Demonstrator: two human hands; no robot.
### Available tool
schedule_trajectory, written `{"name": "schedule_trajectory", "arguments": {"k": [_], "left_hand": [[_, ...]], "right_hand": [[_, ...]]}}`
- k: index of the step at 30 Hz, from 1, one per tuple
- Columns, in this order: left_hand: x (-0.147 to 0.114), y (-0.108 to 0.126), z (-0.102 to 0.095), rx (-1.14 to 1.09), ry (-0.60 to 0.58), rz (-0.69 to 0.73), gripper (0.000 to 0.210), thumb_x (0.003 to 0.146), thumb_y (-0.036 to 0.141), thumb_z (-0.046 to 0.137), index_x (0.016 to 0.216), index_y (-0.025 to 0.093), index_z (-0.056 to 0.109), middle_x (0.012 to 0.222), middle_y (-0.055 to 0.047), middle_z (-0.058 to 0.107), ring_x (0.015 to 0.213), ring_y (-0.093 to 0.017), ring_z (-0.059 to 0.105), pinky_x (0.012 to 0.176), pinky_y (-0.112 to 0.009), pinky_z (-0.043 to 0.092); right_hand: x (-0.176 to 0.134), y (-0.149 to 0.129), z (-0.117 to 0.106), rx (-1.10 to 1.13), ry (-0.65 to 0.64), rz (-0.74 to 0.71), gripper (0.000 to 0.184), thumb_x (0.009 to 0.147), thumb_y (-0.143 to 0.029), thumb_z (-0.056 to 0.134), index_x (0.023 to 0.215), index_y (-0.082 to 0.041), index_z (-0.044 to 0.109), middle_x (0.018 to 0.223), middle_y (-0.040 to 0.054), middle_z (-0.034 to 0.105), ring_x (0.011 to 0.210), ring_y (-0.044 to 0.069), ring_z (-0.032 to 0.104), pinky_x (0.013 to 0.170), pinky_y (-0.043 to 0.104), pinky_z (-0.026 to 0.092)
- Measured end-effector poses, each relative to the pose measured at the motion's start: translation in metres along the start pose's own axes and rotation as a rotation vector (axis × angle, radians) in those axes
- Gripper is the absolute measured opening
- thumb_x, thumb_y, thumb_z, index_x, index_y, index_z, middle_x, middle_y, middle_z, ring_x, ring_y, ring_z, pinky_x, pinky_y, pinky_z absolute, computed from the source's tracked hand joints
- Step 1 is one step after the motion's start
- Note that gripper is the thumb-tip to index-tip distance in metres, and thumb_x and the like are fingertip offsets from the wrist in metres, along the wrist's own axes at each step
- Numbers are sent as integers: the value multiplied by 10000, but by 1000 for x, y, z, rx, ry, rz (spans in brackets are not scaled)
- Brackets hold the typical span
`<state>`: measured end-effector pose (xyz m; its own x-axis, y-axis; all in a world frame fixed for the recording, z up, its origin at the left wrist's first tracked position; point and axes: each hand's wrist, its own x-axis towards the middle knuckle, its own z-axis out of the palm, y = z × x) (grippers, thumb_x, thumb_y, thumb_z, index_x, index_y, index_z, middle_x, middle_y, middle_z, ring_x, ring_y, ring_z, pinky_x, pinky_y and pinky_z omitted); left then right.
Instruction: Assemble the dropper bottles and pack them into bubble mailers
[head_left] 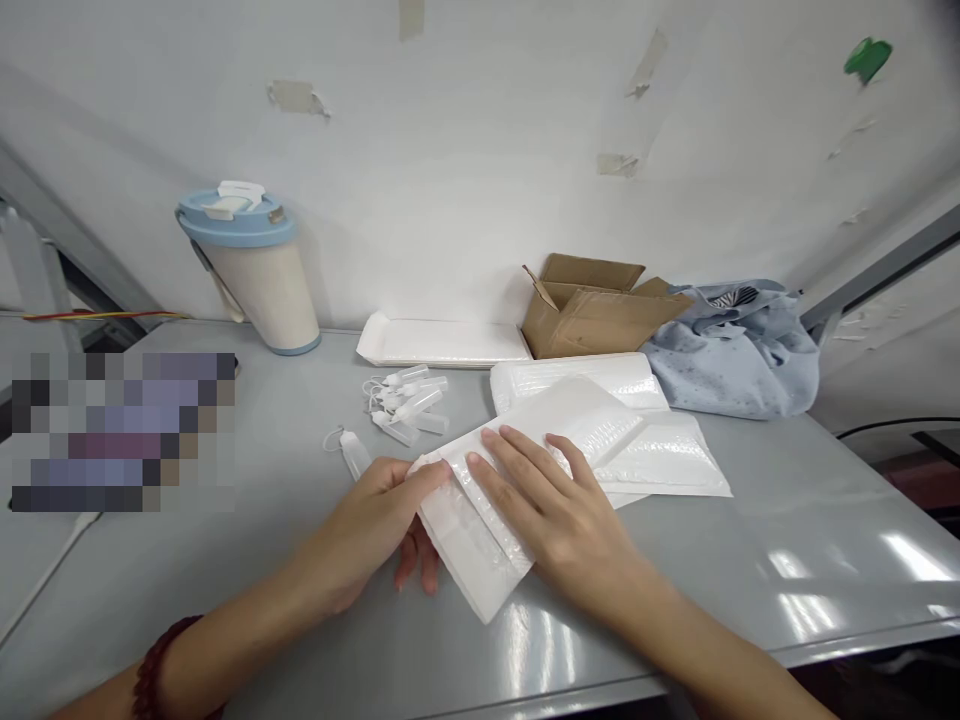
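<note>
A white padded bubble mailer (474,548) lies slantwise before me, its near end tilted toward the table's front edge. My left hand (379,515) pinches its left edge, thumb on top and fingers underneath. Across the mailer's upper face my right hand (574,525) rests flat, fingers stretched out and slightly apart. More white bubble mailers (679,455) lie under and behind its far end. Just beyond my left hand is a small clear plastic tube with a white cap and a string loop (354,452). Several similar tubes (409,403) are heaped farther back.
At the back left stands a cream tumbler with a blue lid (262,285). Against the wall are a flat white package (450,342), an open cardboard box (600,320) and bunched light-blue cloth (739,360). A pixelated patch (120,430) covers something at left, by a white cable (52,572).
</note>
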<state>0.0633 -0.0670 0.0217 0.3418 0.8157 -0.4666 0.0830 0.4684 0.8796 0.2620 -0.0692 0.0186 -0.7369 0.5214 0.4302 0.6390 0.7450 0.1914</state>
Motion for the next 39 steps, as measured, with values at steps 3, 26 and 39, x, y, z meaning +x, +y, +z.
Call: {"name": "schedule_trajectory", "arguments": {"k": [3, 26, 39], "left_hand": [[-2, 3, -1, -25, -24, 5, 537, 884, 467, 432, 502, 132, 608, 435, -44, 592, 326, -131, 553, 305, -184, 277], [-4, -18, -1, 1186, 405, 1340, 245, 852, 82, 545, 1095, 70, 577, 842, -102, 640, 690, -183, 608, 581, -304, 528], [2, -29, 2, 1308, 420, 1428, 212, 888, 11, 497, 1077, -3, 592, 948, -172, 678, 886, -261, 648, 735, -394, 601]], "right_hand": [[-1, 3, -1, 28, 11, 5, 366, 969, -58, 351, 1277, -94, 545, 1353, 184, 540, 1259, 313, 488, 932, 522, 426], [-6, 4, 2, 224, 315, -15, 347, 797, 15, 444, 1093, -39, 617, 1132, 163, 694, 1115, 264, 626, 830, 423, 521], [-2, 2, -8, 257, 404, -55, 283, 871, -15, 460, 1133, -23, 567, 1051, 210, 710, 1005, 219, 669, 735, 363, 551]]}}
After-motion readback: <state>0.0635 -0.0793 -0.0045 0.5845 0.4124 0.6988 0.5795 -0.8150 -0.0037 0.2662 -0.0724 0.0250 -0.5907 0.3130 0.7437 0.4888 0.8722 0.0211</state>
